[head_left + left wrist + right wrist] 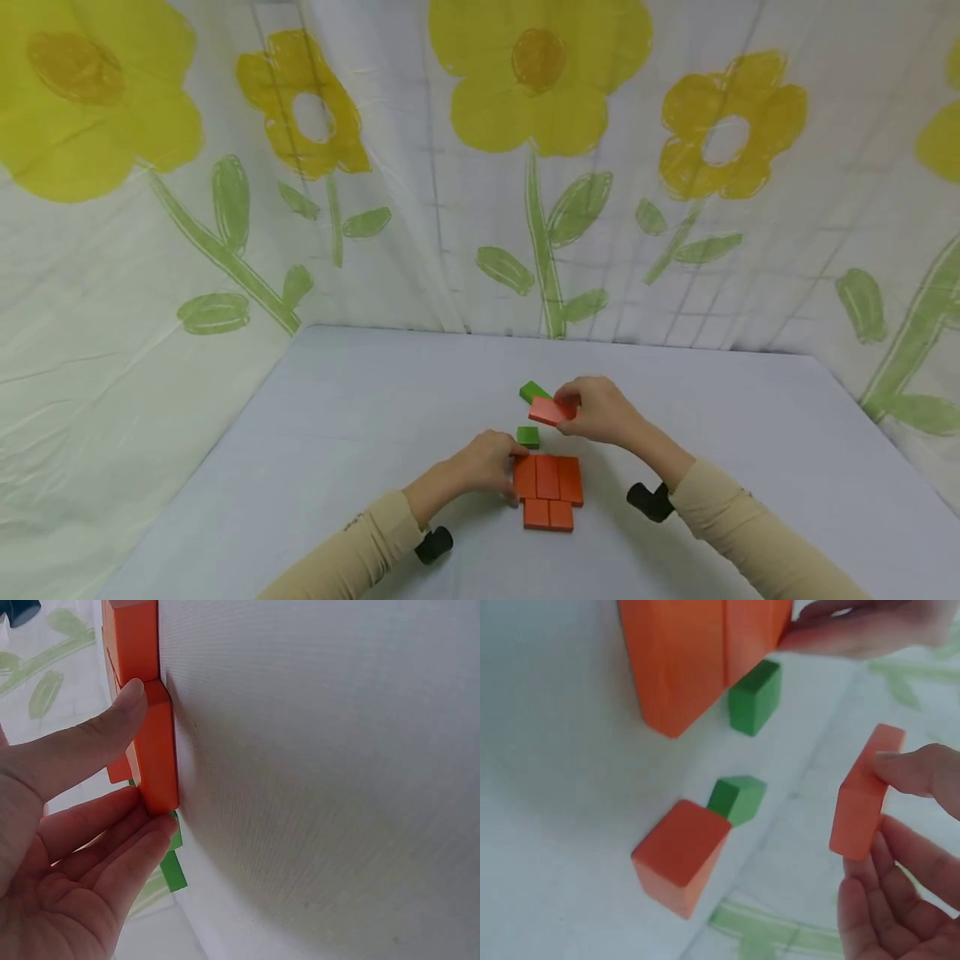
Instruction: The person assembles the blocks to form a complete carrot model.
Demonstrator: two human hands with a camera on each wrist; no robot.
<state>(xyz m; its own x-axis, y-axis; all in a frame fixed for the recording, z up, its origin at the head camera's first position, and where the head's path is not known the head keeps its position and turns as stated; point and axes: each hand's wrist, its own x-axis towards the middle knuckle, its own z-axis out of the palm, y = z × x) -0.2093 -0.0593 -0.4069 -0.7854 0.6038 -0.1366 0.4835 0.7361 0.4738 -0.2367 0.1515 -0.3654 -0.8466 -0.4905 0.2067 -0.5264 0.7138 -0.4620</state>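
Note:
My left hand is at the left side of a flat group of orange-red blocks on the table. Its thumb and fingertips pinch the leftmost long block by its two ends. Two more long blocks lie against it, with two shorter-looking blocks along the near side. Above the table, farther back, my right hand holds another orange-red block between thumb and fingers. A small green block lies just beyond the group, and a second green block lies behind the held one.
In the right wrist view, a loose orange-red block lies beside the second green block; the head view hides it. The white table ends at a hanging cloth with painted yellow flowers. Dark wrist-worn devices hang below both forearms.

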